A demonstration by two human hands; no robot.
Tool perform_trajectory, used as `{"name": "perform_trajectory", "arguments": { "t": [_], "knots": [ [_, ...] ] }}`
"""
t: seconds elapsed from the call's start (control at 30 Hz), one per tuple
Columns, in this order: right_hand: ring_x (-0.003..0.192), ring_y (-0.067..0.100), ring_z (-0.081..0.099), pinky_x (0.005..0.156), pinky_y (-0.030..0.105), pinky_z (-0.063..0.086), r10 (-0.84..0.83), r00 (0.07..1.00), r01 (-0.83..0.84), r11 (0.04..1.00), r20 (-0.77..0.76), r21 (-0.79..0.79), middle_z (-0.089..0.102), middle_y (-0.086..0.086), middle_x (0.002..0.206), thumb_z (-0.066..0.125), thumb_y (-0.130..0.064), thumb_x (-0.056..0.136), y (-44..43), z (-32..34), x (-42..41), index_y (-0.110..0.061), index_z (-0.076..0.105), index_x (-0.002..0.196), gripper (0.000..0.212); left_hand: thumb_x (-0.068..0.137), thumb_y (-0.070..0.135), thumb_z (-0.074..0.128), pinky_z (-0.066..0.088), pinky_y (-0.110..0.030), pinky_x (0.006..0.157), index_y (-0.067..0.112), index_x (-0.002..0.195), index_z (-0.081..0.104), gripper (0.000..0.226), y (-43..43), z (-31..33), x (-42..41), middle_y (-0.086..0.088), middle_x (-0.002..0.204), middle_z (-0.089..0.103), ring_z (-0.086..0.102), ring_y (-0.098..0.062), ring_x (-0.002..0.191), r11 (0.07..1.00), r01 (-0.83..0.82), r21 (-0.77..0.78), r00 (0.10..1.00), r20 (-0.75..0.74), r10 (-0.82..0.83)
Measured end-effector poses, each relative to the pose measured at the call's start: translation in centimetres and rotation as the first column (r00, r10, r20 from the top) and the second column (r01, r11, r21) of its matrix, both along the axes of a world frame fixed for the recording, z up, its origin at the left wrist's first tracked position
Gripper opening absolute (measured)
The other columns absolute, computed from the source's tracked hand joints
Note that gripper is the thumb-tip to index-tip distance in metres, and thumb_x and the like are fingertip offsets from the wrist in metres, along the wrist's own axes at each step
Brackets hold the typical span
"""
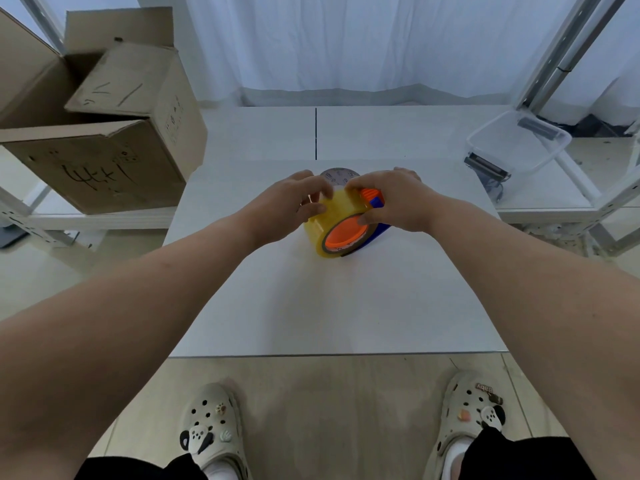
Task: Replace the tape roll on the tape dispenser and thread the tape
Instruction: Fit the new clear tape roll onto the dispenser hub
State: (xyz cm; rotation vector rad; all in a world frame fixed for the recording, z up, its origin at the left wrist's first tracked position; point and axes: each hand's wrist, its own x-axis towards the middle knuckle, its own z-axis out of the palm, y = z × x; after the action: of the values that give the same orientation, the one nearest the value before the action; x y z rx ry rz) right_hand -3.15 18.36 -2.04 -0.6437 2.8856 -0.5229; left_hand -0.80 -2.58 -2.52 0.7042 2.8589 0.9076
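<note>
Cream clogs (212, 424) with small charms nearest, planted on a pale wooden floor (329, 393), dark trouser hems just above them. Beyond the toes, white table (329, 306), bare along its near edge. Farther on, near the middle of that top, yellow tape roll (327, 221) standing on edge, seated on the orange hub of the tape dispenser (372, 216), blue body and an orange ribbed part showing at the right side. Left hand (294, 199) closed over the upper left of the roll, fingertips curled onto its yellow band. Right hand (398, 202) clamped on the dispenser from the right, thumb pressed at the rim of the orange hub, fingers bent over the top. Just behind both hands, a grey spent core (337, 176), mostly hidden, lying on the table. Farther back and left, open cardboard boxes (104, 133) with black marker scrawl, on a low shelf. Back right, clear plastic bin (512, 147) on a side surface. At the rear, white curtain (346, 43) hanging to the floor.
</note>
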Motion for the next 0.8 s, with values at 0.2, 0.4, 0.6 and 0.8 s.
{"name": "perform_trajectory", "arguments": {
  "t": [0.2,0.4,0.6,0.8],
  "knots": [
    [0.134,0.023,0.038,0.114,0.046,0.011,0.037,0.999,-0.035,0.998,-0.035,0.043,0.053,-0.002,0.135,0.067,-0.032,0.083,0.1,-0.1,-0.2,-0.032,0.047,0.134,0.055,0.093,0.019,0.053,0.046,-0.03,0.08,0.023,0.121,0.061,0.029,0.2,0.0,0.0,-0.008,0.105,0.054,0.054,-0.019,0.085,0.999,0.008,-0.039,0.998,-0.064,-0.011],
    [0.126,0.023,0.036,0.104,0.041,0.022,0.028,0.99,-0.01,0.991,-0.141,0.13,0.049,-0.001,0.13,0.064,-0.034,0.085,0.4,-0.1,0.1,-0.038,0.046,0.136,0.054,0.091,0.021,0.058,0.042,-0.032,0.092,0.015,0.11,0.063,0.021,1.0,-0.4,-0.2,-0.005,0.119,0.057,0.052,-0.023,0.106,0.996,0.059,-0.07,0.975,-0.21,-0.072],
    [0.108,0.02,0.051,0.098,0.041,0.028,0.048,0.995,-0.049,0.999,-0.091,-0.013,0.06,-0.001,0.106,0.06,-0.023,0.086,0.5,-0.5,0.1,-0.04,0.054,0.126,0.043,0.089,0.037,0.052,0.041,-0.035,0.093,0.014,0.122,0.061,0.041,1.7,-0.4,0.0,-0.008,0.121,0.06,0.051,-0.031,0.113,0.952,0.186,-0.245,0.916,-0.308,-0.258],
    [0.103,0.024,0.053,0.097,0.047,0.04,0.034,0.999,-0.035,0.998,-0.032,-0.045,0.053,-0.004,0.098,0.062,-0.021,0.085,0.4,-1.1,-0.3,-0.035,0.053,0.13,0.048,0.087,0.027,0.062,0.035,-0.024,0.087,0.011,0.108,0.066,0.026,1.9,-0.3,-0.2,-0.008,0.112,0.061,0.055,-0.026,0.104,0.962,0.162,-0.218,0.909,-0.347,-0.231]
  ]
}}
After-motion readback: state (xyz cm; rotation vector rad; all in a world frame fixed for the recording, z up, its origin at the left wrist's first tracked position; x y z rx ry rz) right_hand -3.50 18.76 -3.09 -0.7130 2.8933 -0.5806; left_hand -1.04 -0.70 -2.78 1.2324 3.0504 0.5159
